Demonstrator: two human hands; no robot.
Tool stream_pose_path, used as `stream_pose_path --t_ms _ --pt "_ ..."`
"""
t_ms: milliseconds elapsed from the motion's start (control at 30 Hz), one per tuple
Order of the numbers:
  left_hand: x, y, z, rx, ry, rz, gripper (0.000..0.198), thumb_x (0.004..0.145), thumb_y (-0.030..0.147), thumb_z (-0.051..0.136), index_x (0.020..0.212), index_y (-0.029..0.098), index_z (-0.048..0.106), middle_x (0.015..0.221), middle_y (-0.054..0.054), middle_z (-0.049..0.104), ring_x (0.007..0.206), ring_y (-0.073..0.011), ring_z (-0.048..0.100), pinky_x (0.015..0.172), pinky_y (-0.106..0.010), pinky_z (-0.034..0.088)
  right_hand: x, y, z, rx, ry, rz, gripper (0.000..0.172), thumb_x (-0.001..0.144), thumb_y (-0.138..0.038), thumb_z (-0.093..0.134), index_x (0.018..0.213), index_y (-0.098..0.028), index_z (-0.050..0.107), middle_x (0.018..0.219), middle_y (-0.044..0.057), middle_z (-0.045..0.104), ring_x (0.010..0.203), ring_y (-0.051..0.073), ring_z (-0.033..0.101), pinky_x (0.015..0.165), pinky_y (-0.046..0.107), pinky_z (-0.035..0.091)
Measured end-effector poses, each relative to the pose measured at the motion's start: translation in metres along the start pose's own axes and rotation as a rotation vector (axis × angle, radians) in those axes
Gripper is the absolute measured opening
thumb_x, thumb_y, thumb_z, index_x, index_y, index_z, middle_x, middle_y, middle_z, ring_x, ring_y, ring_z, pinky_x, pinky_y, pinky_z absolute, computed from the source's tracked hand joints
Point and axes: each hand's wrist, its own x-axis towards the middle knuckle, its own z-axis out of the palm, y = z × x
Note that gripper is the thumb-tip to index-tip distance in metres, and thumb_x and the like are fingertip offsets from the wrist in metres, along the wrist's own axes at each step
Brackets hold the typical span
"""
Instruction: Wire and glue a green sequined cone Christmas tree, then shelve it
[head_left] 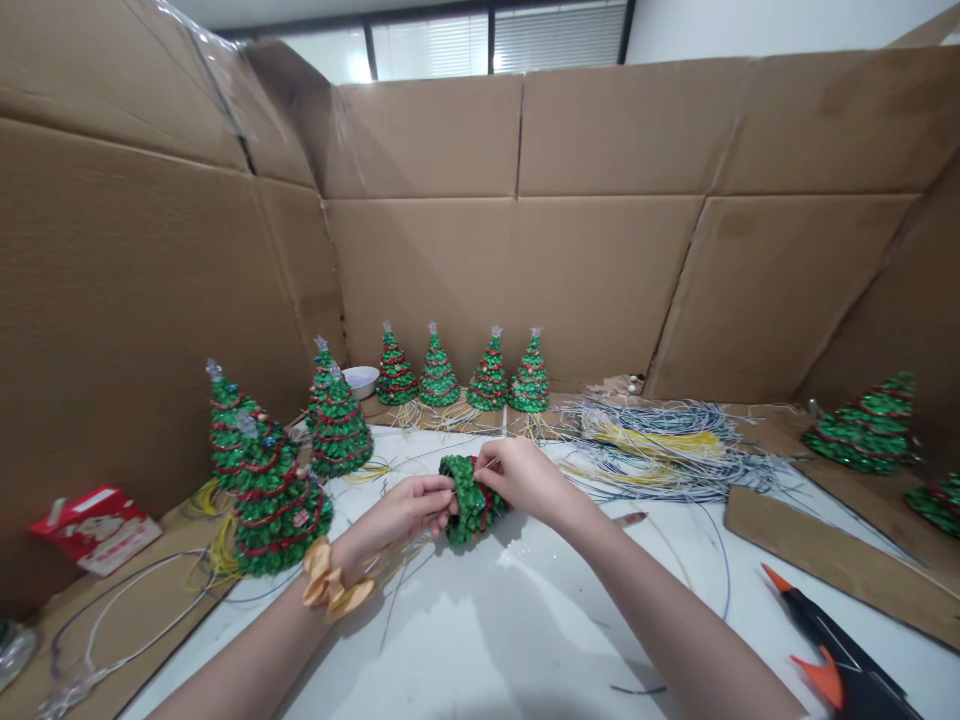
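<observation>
A small green Christmas tree [471, 510] with red garland lies on its side on the white tabletop, its wide base turned toward the left. At that base, my left hand [421, 505] is closed, its fingertips gripping the rim. My right hand [521, 478] comes over the tree from the right, thumb and finger pinched on what looks like a thin wire against the green and red side. The tree's tip is hidden behind my right hand. Loose pale wires trail below my left wrist, which wears an orange scrunchie [330, 582].
Finished-looking trees [489, 372] stand along the back, with others [277, 490] at left and right. Bundled wires [660, 440] lie behind my right arm. A black and orange glue gun [840, 640] rests front right, near a cardboard strip [840, 560]. Cardboard walls [585, 280] enclose the table.
</observation>
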Motion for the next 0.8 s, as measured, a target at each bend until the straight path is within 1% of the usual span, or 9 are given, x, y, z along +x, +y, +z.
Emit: stream_pose_path --t_ms 100,200,300,433,500,567,633,700,800 --pt "0.0 0.001 0.0 0.013 0.001 -0.001 0.031 0.062 0.034 0.074 0.075 0.011 0.058 0.068 -0.002 0.056 0.052 -0.008 0.046 0.052 -0.021 0.035 0.002 0.004 -0.003 0.071 0.013 -0.012 0.011 0.073 -0.018 0.058 0.081 -0.017 0.066 0.07 0.0 0.065 0.063 0.01 0.057 0.057 0.019 0.037" --pt "0.0 0.0 0.001 0.019 0.0 -0.001 0.028 0.063 0.032 0.073 0.074 0.011 0.058 0.067 -0.003 0.056 0.051 -0.0078 0.046 0.051 -0.02 0.035 0.004 0.009 -0.006 0.167 0.029 -0.03 0.009 0.073 -0.015 0.057 0.076 -0.014 0.065 0.066 0.0 0.063 0.061 0.009 0.055 0.056 0.018 0.038" --pt "0.0 -0.001 0.003 0.017 0.008 0.001 0.027 0.065 0.032 0.071 0.078 0.011 0.059 0.067 -0.002 0.056 0.052 -0.0077 0.046 0.051 -0.02 0.035 0.006 0.01 -0.002 0.24 0.022 -0.023 0.007 0.072 -0.014 0.057 0.073 -0.012 0.064 0.063 0.001 0.062 0.058 0.009 0.053 0.055 0.017 0.038" --pt "0.001 -0.001 0.005 0.026 0.025 0.003 0.025 0.066 0.029 0.068 0.081 0.011 0.058 0.065 -0.002 0.057 0.05 -0.007 0.046 0.05 -0.019 0.035 0.007 0.01 0.005 0.221 0.008 -0.038 0.004 0.07 -0.013 0.059 0.07 -0.013 0.064 0.059 -0.002 0.059 0.056 0.008 0.05 0.053 0.017 0.037" --pt "0.0 -0.001 0.006 0.024 0.037 0.002 0.022 0.067 0.027 0.067 0.08 0.011 0.057 0.064 -0.001 0.056 0.049 -0.0064 0.046 0.05 -0.018 0.034 0.007 0.011 0.004 0.243 0.013 -0.041 0.004 0.069 -0.013 0.061 0.072 -0.013 0.063 0.06 -0.002 0.058 0.056 0.008 0.05 0.054 0.017 0.037" --pt "0.0 -0.002 0.006 0.019 0.044 -0.001 0.021 0.068 0.025 0.065 0.081 0.012 0.056 0.064 -0.001 0.057 0.049 -0.0062 0.046 0.05 -0.018 0.034 0.007 0.012 0.0 0.312 0.0 -0.028 0.007 0.068 -0.012 0.061 0.074 -0.013 0.061 0.061 -0.002 0.058 0.056 0.008 0.051 0.054 0.017 0.039" --pt "0.0 -0.002 0.007 0.019 0.049 -0.005 0.021 0.068 0.025 0.065 0.081 0.012 0.056 0.064 -0.001 0.057 0.049 -0.0059 0.046 0.049 -0.018 0.034 0.007 0.014 -0.002 0.366 -0.018 -0.02 0.006 0.068 -0.011 0.06 0.073 -0.013 0.058 0.06 -0.003 0.056 0.056 0.008 0.052 0.054 0.017 0.04" --pt "0.0 -0.002 0.007 0.024 0.051 -0.007 0.022 0.068 0.026 0.065 0.08 0.012 0.056 0.064 0.0 0.057 0.049 -0.0058 0.046 0.049 -0.018 0.034 0.007 0.015 0.0 0.368 -0.013 -0.037 0.004 0.068 -0.011 0.06 0.07 -0.013 0.057 0.06 -0.003 0.056 0.056 0.008 0.052 0.054 0.017 0.04" --pt "0.001 -0.002 0.006 0.041 0.044 -0.011 0.027 0.065 0.032 0.068 0.077 0.012 0.056 0.063 -0.001 0.058 0.049 -0.0069 0.047 0.049 -0.019 0.035 0.009 0.015 0.007 0.299 0.035 -0.065 0.006 0.068 -0.011 0.061 0.064 -0.014 0.058 0.06 -0.002 0.058 0.058 0.008 0.053 0.057 0.018 0.04"
